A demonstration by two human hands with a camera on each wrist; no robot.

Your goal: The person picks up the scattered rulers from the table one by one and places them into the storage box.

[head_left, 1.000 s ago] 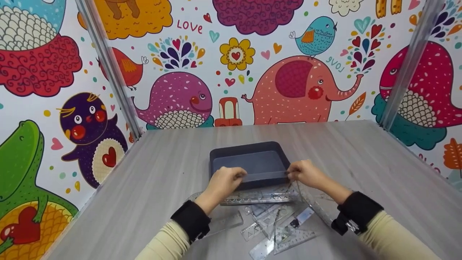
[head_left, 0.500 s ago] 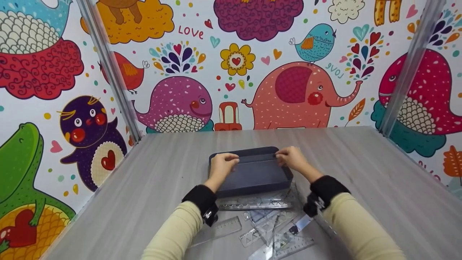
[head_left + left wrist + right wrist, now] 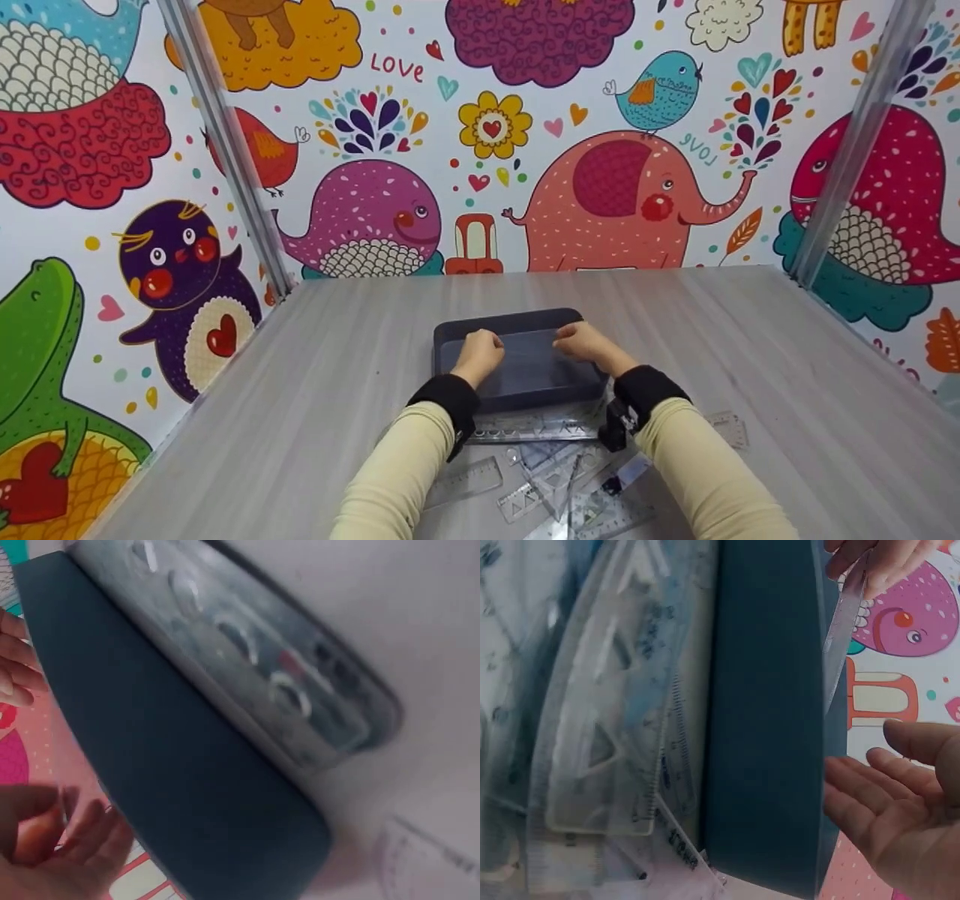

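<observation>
A dark blue-grey rectangular tray [image 3: 517, 390] lies on the table below both hands. My left hand [image 3: 478, 356], over the tray's left part, pinches the end of a clear plastic ruler [image 3: 841, 652], which slants down to the tray's rim in the right wrist view. My right hand [image 3: 589, 346] is over the tray's right part. In the right wrist view the right hand [image 3: 907, 810] has its thumb and fingers apart, with nothing seen between them. From the head view the ruler between the hands is too faint to make out.
In front of the tray lies a long clear stencil ruler [image 3: 525, 430]. Nearer me is a pile of clear rulers and set squares [image 3: 555, 480], with another ruler [image 3: 469, 480] at its left. A clear piece [image 3: 729, 429] lies beyond my right sleeve. Patterned walls [image 3: 360, 217] enclose the table.
Both hands held the clear ruler across the tray and moved it toward the tray's far side. Since then they have lowered and come closer together, and the right hand has let go.
</observation>
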